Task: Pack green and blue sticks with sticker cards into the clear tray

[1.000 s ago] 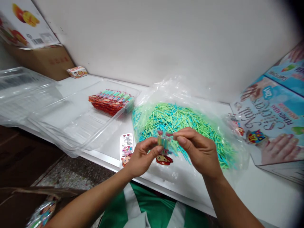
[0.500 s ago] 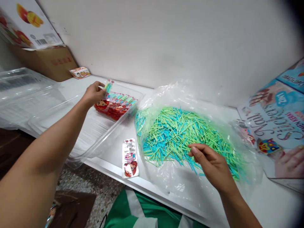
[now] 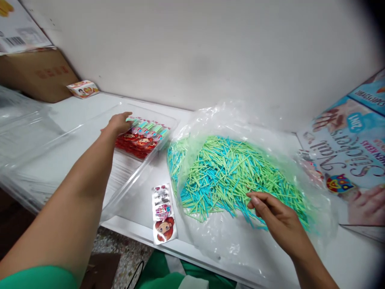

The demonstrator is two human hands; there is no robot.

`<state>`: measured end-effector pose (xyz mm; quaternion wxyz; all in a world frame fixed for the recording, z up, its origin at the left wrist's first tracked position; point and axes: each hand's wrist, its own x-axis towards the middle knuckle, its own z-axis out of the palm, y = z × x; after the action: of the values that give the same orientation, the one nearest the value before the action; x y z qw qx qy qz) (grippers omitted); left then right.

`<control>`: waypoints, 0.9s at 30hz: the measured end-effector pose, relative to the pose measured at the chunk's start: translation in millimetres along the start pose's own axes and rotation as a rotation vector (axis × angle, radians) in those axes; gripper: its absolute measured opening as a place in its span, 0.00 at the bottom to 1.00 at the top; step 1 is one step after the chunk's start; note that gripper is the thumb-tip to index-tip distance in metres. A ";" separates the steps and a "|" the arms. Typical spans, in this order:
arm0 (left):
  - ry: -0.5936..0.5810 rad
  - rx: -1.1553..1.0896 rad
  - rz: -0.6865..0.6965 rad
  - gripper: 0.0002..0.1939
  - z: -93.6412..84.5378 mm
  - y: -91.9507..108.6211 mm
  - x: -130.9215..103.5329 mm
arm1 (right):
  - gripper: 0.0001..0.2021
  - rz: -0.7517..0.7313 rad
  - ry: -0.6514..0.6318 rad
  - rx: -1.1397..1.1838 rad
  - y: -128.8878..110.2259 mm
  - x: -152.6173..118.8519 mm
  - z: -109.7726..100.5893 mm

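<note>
My left hand (image 3: 119, 123) lies over the left end of a row of red, picture-printed packets (image 3: 141, 140). Its fingers look spread on the packets, though partly hidden. Green and blue pieces show through the tops of the packets, which stand inside a clear plastic tray (image 3: 134, 176). My right hand (image 3: 275, 214) hovers at the front of a heap of thin green and blue sticks (image 3: 228, 172); thumb and forefinger are together, with nothing visible between them. A clear plastic bag (image 3: 216, 237) lies under and around the heap. One silvery packet (image 3: 164, 214) lies flat between tray and bag.
Another clear tray (image 3: 24, 128) stands at the far left. Behind it are a cardboard box (image 3: 39, 76) and a small printed box (image 3: 82, 89). A large Nail Stickers box (image 3: 355, 152) stands on the right. A white wall (image 3: 195, 52) closes off the back.
My left hand has brought the packet it held down into the row, and that packet no longer stands out. My right hand keeps its pinch over the sticks. The view has shifted slightly.
</note>
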<state>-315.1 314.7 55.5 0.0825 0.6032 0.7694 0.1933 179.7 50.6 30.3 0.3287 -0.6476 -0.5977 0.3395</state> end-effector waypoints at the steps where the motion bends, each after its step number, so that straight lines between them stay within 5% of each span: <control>1: 0.012 -0.003 0.002 0.23 0.9 1.2 1.0 | 0.14 -0.008 -0.002 -0.002 -2.0 1.0 1.3; 5: 0.151 -0.036 0.024 0.23 -13.8 20.3 -2.2 | 0.14 -0.055 -0.025 -0.006 -8.8 3.8 10.9; 7: 0.223 -0.080 0.047 0.24 -30.5 39.0 -23.6 | 0.14 -0.084 -0.040 0.006 -11.0 4.1 17.6; 10: 0.306 -0.324 0.264 0.21 -53.6 71.1 -101.4 | 0.13 -0.136 -0.093 0.016 -14.6 2.2 27.0; 12: 0.238 -0.389 0.416 0.15 -58.3 86.8 -175.0 | 0.12 -0.169 -0.156 0.020 -17.4 -0.9 31.6; 15: 0.137 -0.327 0.491 0.09 -43.8 91.5 -277.0 | 0.12 -0.227 -0.243 0.039 -19.9 -8.2 35.6; 18: 0.015 -0.341 0.360 0.10 -10.4 79.8 -331.0 | 0.11 -0.281 -0.299 0.046 -17.8 -17.4 37.1; 20: -0.043 -0.234 0.198 0.14 16.5 70.4 -337.5 | 0.11 -0.300 -0.323 0.050 -15.3 -24.1 37.5; 24: -0.118 0.035 -0.155 0.27 66.6 55.7 -313.9 | 0.11 -0.327 -0.327 0.063 -13.4 -38.5 36.2; 27: -0.121 -0.052 -0.277 0.31 90.8 45.8 -296.5 | 0.10 -0.349 -0.316 0.074 -14.0 -48.4 31.6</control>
<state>-164.5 57.1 -40.6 0.1700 0.4996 0.8336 0.1633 143.0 3.9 26.7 0.3081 -0.4610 -0.7317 0.3964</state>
